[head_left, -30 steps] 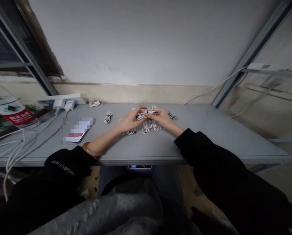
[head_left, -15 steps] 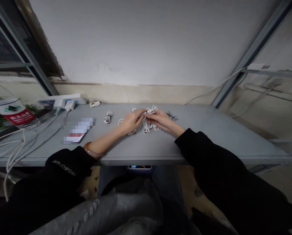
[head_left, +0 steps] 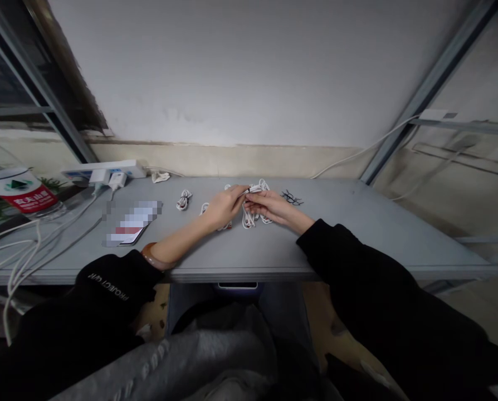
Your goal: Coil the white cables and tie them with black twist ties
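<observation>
1. White cable end [head_left: 254, 190] is pinched up between both hands, right over the bunch of white cable coils [head_left: 251, 217] around the middle of the bench [head_left: 341, 242].
2. Left hand [head_left: 226, 206] comes in from the left with its fingers [head_left: 237, 191] pressed together on that end. Right hand [head_left: 272, 207] meets it, with fingers [head_left: 253, 202] curled in close. Looks like they're pinching too, but it's hard to tell from here.
3. Tip: a tight pinch near the end works well on thin cable, and keeping your hands low helps avoid snagging the coils.
4. Small white coil [head_left: 184, 199] lies left of the hands, and a black cable tangle [head_left: 291, 197] sits just right of them.
5. Further left are a pixelated phone [head_left: 132, 224] and, along the back edge, a white power strip [head_left: 102, 170].
</observation>
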Demonstrator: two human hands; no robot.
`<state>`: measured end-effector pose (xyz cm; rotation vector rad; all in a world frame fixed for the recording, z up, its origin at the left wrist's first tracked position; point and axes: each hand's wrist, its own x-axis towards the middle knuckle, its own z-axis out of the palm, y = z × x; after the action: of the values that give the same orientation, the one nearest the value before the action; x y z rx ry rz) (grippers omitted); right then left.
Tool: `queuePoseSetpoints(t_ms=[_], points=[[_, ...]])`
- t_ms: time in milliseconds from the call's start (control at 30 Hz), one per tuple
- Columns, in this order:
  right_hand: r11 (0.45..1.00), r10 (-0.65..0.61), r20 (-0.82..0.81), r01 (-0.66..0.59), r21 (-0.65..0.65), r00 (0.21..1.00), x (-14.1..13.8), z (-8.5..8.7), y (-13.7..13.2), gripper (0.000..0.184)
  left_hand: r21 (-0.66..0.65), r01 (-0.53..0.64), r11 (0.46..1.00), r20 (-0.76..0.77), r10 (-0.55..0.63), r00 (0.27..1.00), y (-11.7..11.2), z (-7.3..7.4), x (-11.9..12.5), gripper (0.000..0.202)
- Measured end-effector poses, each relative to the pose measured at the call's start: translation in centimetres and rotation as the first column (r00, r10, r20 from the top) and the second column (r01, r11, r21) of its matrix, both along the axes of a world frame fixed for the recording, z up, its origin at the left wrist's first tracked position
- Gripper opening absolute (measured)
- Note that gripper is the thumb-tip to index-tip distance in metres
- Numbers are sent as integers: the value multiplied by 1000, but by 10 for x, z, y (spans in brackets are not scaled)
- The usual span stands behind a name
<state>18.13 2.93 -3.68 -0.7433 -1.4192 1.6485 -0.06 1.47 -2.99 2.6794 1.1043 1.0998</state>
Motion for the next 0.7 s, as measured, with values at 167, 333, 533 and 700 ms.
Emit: queuePoseSetpoints(t_ms=[167, 333, 533, 700], points=[[999, -21, 15, 20, 46, 1000, 1, -1, -1, 16, -23, 6, 1000, 12, -6, 1000, 0, 1, 1, 33], [992, -63, 20, 60, 115, 998, 1, -1, -2, 19, -53, 36, 998, 51, -34, 998, 0, 2, 1, 34], [950, -162, 74, 136, 280, 984, 2, -2, 1, 30, -91, 66, 994, 106, -56, 993, 4, -1, 1, 36], [854, -277, 178, 158, 495, 944, 6, 4, -3, 34, -73, 62, 995, 277, -40, 960, 2, -2, 2, 50]])
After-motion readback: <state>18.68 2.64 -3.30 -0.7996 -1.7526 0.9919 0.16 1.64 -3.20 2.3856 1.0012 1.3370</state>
